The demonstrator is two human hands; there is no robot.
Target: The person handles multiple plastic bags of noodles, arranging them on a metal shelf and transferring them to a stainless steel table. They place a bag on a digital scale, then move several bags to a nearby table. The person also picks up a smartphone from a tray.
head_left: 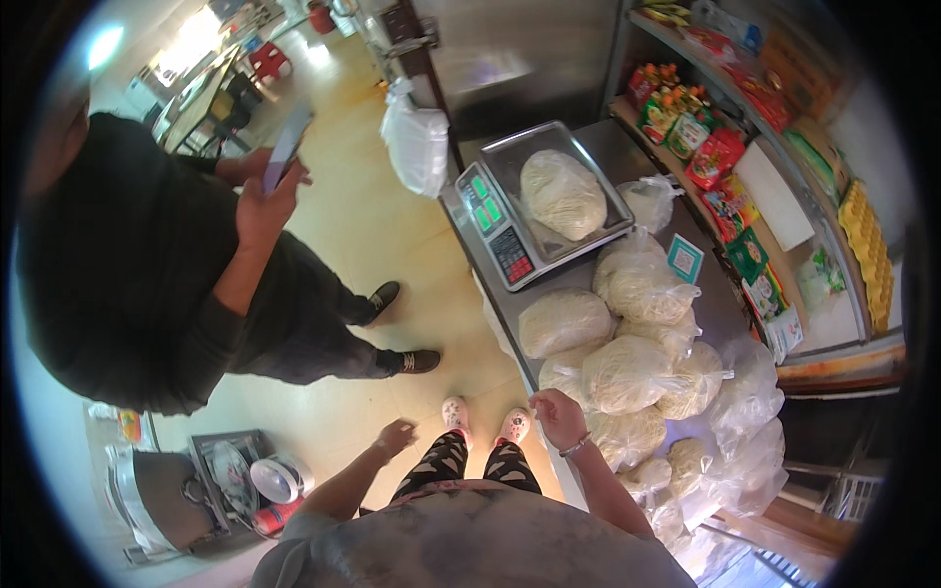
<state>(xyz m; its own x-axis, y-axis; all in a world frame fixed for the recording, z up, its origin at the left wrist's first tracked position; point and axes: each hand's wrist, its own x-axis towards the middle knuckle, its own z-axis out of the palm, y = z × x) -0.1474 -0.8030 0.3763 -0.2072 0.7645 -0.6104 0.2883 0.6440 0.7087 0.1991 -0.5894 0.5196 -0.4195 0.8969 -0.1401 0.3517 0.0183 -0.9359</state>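
Observation:
My left hand (398, 436) hangs over the floor beside my leg, slightly blurred, with nothing seen in it. My right hand (560, 420), a bracelet at its wrist, is raised at the metal counter's edge with loosely curled fingers and no object visible in them. Closest to it are clear plastic bags of pale noodles, piled on the counter; one bag (628, 373) lies just beyond the fingers. Further along stands a digital price scale (507, 235) with lit green displays. On its steel pan rests another bag of noodles (564, 195).
At left a person in dark clothes (147, 257) holds a phone (283, 147). White plastic bags (415, 143) hang at the counter's far corner. A printed code card (685, 259) stands by the noodles. Shelves at right hold seasoning packets (713, 158) and a yellow egg tray (866, 253).

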